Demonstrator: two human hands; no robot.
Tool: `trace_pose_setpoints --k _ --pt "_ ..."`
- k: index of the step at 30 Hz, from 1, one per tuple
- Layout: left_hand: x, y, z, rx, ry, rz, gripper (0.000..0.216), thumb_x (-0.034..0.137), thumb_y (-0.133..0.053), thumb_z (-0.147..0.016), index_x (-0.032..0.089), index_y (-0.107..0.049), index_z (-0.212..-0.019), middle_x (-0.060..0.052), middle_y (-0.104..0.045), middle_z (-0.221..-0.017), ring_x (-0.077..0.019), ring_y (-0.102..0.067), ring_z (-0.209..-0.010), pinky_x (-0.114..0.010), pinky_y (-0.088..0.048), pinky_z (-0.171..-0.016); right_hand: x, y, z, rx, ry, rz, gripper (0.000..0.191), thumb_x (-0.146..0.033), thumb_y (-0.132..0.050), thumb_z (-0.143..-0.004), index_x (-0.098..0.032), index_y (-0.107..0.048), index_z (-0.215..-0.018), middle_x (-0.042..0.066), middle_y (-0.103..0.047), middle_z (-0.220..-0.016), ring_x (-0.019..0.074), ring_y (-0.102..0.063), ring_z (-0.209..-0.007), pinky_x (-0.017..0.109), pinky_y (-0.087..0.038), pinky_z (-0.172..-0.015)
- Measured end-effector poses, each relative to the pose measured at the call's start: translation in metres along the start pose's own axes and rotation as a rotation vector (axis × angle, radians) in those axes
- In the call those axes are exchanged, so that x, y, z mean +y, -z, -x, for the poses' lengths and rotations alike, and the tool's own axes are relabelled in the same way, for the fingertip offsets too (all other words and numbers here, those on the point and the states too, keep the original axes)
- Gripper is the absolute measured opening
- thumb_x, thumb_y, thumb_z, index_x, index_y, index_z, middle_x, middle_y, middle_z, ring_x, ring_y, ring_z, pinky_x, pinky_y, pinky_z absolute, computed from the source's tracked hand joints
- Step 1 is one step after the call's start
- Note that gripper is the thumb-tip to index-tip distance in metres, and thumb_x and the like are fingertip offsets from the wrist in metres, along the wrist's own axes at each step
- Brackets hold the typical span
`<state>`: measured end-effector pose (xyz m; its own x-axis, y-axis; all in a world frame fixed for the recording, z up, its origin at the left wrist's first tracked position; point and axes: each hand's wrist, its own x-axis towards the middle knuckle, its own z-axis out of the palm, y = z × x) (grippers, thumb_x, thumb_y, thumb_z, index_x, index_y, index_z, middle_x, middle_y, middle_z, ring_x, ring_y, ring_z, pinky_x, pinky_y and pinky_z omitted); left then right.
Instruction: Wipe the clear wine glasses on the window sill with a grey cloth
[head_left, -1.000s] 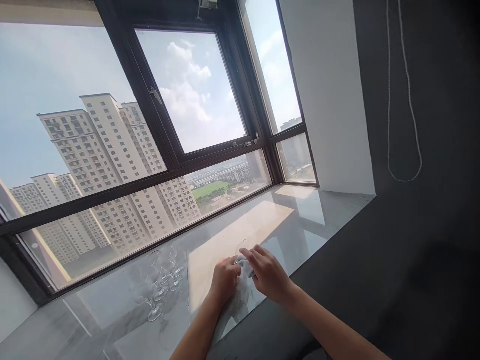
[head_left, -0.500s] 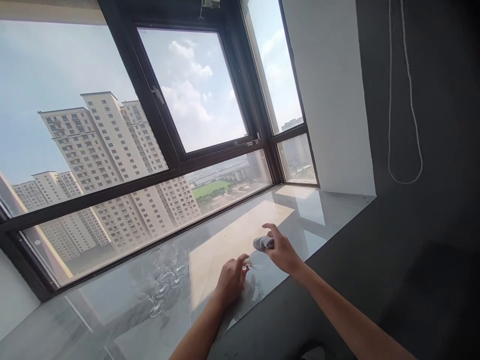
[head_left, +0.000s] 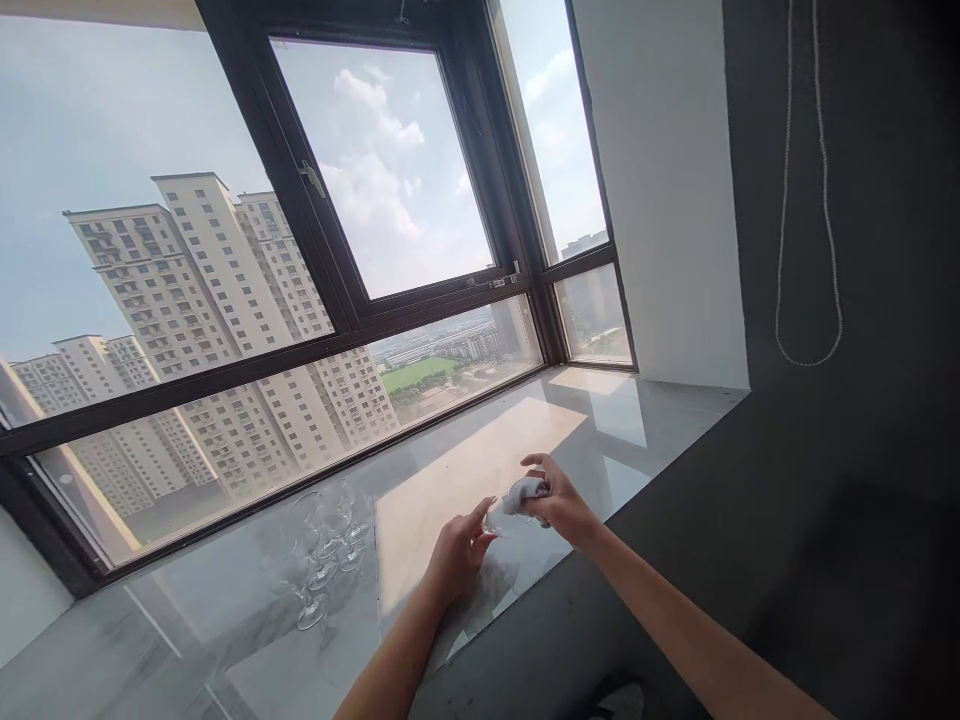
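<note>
My left hand [head_left: 461, 550] grips a clear glass [head_left: 496, 517] between thumb and fingers, a little above the sill. It looks like a stemmed glass lying on its side, though my fingers and the glare hide much of its shape. Closed around a grey-white cloth [head_left: 525, 490], my right hand [head_left: 559, 500] presses it against the glass's right end. The index finger of that hand sticks out over the cloth.
Several stemmed glasses [head_left: 322, 550] stand on the glossy windowsill [head_left: 262, 640] to the left. Dark-framed windows [head_left: 382, 170] rise behind the sill. A beaded cord [head_left: 825, 200] hangs on the right before a dark wall.
My right hand and the cloth have come slightly closer to my left hand, and the cloth now covers more of the glass. The glass has turned in my left fingers. The view shifted slightly.
</note>
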<state>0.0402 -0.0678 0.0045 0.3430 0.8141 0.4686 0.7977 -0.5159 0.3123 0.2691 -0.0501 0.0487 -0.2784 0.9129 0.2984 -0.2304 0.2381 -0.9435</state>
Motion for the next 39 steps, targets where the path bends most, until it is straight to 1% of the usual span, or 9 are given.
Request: trace_pose_setpoints --k 4,6,11,16,20,24,28,31,39 --pt "0.004 -0.003 0.000 0.032 0.082 0.208 0.041 0.028 -0.052 -0.093 0.024 -0.050 -0.134 0.005 -0.057 -0.072 -0.0105 -0.050 -0.062 -0.022 -0.040 -0.061 0.008 -0.001 -0.002 0.304 -0.036 -0.034 0.058 -0.032 -0.068 -0.062 -0.025 -0.043 -0.114 0.000 -0.056 -0.096 0.0133 -0.051 -0.069 0.022 -0.039 -0.050" --pt "0.005 -0.005 -0.001 0.044 0.144 0.337 0.030 0.032 -0.051 -0.094 0.021 -0.053 -0.121 0.006 -0.054 -0.069 -0.0097 -0.048 -0.058 -0.022 -0.039 -0.057 0.017 -0.002 -0.003 0.355 -0.029 0.020 0.057 -0.031 -0.067 -0.062 -0.025 -0.042 -0.112 0.001 -0.056 -0.097 0.0137 -0.051 -0.068 0.023 -0.040 -0.049" --pt "0.006 -0.007 -0.004 0.019 0.186 0.454 0.022 0.037 -0.051 -0.093 0.018 -0.057 -0.084 -0.001 -0.062 -0.075 -0.0129 -0.057 -0.068 -0.025 -0.043 -0.063 0.040 -0.023 0.002 0.180 -0.068 0.006 0.057 -0.025 -0.064 -0.060 -0.024 -0.041 -0.112 -0.004 -0.054 -0.081 0.0125 -0.045 -0.060 0.021 -0.036 -0.044" --pt "0.005 -0.005 -0.006 0.059 0.211 0.365 0.020 0.031 -0.050 -0.090 0.017 -0.062 -0.084 -0.004 -0.067 -0.080 -0.0156 -0.059 -0.073 -0.028 -0.045 -0.070 0.028 -0.049 0.011 0.149 -0.074 -0.230 0.062 -0.026 -0.068 -0.061 -0.022 -0.043 -0.117 0.000 -0.060 -0.085 0.0141 -0.054 -0.067 0.023 -0.041 -0.055" --pt "0.005 -0.004 -0.008 0.060 0.169 0.276 0.025 0.031 -0.048 -0.092 0.017 -0.065 -0.081 -0.007 -0.067 -0.087 -0.0174 -0.060 -0.080 -0.031 -0.047 -0.076 0.003 -0.045 0.011 0.197 -0.058 -0.307 0.067 -0.032 -0.072 -0.063 -0.022 -0.042 -0.122 0.000 -0.061 -0.086 0.0156 -0.058 -0.070 0.025 -0.043 -0.059" --pt "-0.002 -0.006 -0.010 0.105 0.148 0.114 0.030 0.033 -0.047 -0.093 0.019 -0.072 -0.085 -0.009 -0.068 -0.096 -0.0232 -0.059 -0.098 -0.043 -0.044 -0.093 0.012 -0.024 0.002 0.283 0.001 -0.079 0.060 -0.034 -0.067 -0.068 -0.024 -0.040 -0.120 0.001 -0.060 -0.093 0.0149 -0.055 -0.067 0.024 -0.041 -0.053" --pt "-0.015 -0.011 -0.013 0.086 0.250 0.090 0.028 0.029 -0.048 -0.090 0.017 -0.072 -0.081 -0.008 -0.070 -0.087 -0.0220 -0.060 -0.087 -0.038 -0.046 -0.081 0.051 0.002 -0.010 0.371 0.174 0.364 0.047 -0.020 -0.056 -0.068 -0.022 -0.042 -0.113 -0.001 -0.056 -0.082 0.0170 -0.056 -0.071 0.027 -0.044 -0.064" --pt "-0.022 -0.016 -0.018 0.033 0.289 0.058 0.020 0.026 -0.053 -0.086 0.017 -0.071 -0.083 -0.004 -0.066 -0.078 -0.0179 -0.058 -0.078 -0.031 -0.043 -0.073 0.073 0.012 -0.014 0.350 0.262 0.636 0.048 -0.011 -0.048 -0.068 -0.021 -0.044 -0.115 0.000 -0.055 -0.083 0.0170 -0.056 -0.071 0.026 -0.042 -0.066" --pt "-0.035 -0.031 -0.063 0.049 0.430 -0.033 0.014 0.030 -0.056 -0.087 0.020 -0.064 -0.082 -0.004 -0.068 -0.091 -0.0192 -0.061 -0.092 -0.030 -0.043 -0.085 0.072 0.009 -0.010 0.266 0.296 0.777 0.056 -0.004 -0.045 -0.068 -0.022 -0.042 -0.121 0.001 -0.056 -0.088 0.0167 -0.057 -0.075 0.025 -0.043 -0.069"
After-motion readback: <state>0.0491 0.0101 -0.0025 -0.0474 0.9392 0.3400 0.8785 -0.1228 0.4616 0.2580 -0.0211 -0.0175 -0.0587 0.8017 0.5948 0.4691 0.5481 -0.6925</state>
